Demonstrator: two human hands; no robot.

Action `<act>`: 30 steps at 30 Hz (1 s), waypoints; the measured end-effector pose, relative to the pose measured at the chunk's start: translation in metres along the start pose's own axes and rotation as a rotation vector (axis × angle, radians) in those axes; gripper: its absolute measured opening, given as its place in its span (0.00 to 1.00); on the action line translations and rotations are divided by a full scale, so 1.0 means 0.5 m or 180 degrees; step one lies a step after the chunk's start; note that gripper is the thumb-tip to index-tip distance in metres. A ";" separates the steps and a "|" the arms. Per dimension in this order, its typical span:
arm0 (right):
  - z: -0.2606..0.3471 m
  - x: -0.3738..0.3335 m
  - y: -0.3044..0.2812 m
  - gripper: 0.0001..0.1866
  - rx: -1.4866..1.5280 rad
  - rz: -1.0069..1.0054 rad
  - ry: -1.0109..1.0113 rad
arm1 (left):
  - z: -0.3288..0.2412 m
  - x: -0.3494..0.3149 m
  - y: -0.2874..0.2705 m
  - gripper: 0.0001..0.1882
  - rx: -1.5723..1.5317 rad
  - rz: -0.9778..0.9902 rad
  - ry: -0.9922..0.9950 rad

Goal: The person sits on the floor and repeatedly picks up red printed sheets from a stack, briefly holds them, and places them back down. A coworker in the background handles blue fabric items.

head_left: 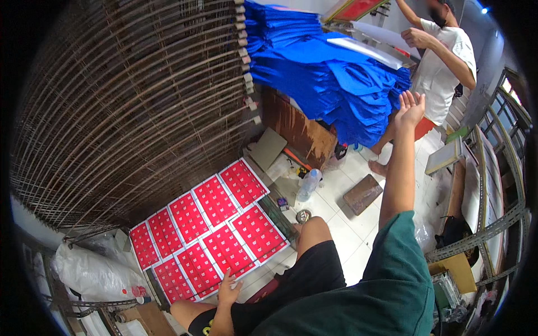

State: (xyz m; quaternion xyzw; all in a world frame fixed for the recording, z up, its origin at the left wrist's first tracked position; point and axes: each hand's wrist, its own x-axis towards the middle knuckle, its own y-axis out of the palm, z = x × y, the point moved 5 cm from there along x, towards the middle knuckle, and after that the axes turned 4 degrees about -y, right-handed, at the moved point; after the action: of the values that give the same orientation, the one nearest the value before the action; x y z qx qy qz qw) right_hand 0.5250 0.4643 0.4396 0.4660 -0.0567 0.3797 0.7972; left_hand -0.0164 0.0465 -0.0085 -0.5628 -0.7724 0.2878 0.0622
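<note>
Left hand: fingers spread, at near edge of the red printed sheets, laid in two rows ahead of it; can't tell if touching. Right hand: raised, fingers loosely extended. Blue fabric pile left of it, co-worker beyond. Wire rack ahead-left of left hand.

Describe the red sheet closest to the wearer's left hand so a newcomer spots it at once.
Start at the big wire rack filling the upper left; at its foot, white-bordered red sheets lie in two rows. In the row nearer the wearer, take the second sheet from the right. Unlike its neighbours, its near edge is overlapped by a finger of the left hand.
</note>
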 end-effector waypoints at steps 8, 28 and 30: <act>-0.111 0.223 -0.044 0.42 0.1265 -0.0112 0.1526 | 0.083 -0.140 -0.048 0.38 -0.0032 -0.0429 -0.0628; 0.119 0.136 0.121 0.13 0.1428 0.2009 0.0738 | 0.028 -0.160 -0.046 0.38 0.0157 -0.0324 -0.0368; 0.181 0.070 0.139 0.16 0.1538 0.1863 0.0493 | -0.016 -0.161 -0.066 0.37 0.0419 -0.0480 -0.0356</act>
State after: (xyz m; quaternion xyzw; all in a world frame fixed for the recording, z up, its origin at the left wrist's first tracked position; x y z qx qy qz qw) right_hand 0.5279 0.4319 0.5545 0.5744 -0.0358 0.6276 0.5243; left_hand -0.0118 -0.0301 0.0334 -0.4809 -0.7942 0.3633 0.0772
